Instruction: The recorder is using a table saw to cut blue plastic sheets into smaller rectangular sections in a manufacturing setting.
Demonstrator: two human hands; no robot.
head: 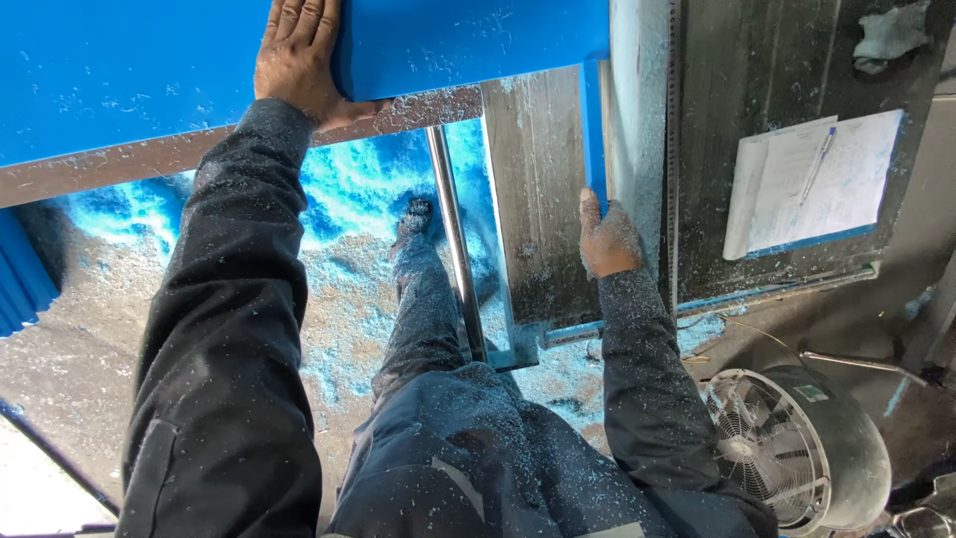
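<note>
A large blue foam block lies across a metal saw table at the top. My left hand rests flat on the block's top face, thumb hooked under its near edge. My right hand presses against the near end of a thin blue strip that stands on edge along the block's right side, next to a vertical fence. Both sleeves are dark and dusted with blue shavings.
Blue and grey shavings cover the floor below, where my leg and boot show beside a metal rod. A clipboard with paper and a pen lies at right. A round fan stands at lower right.
</note>
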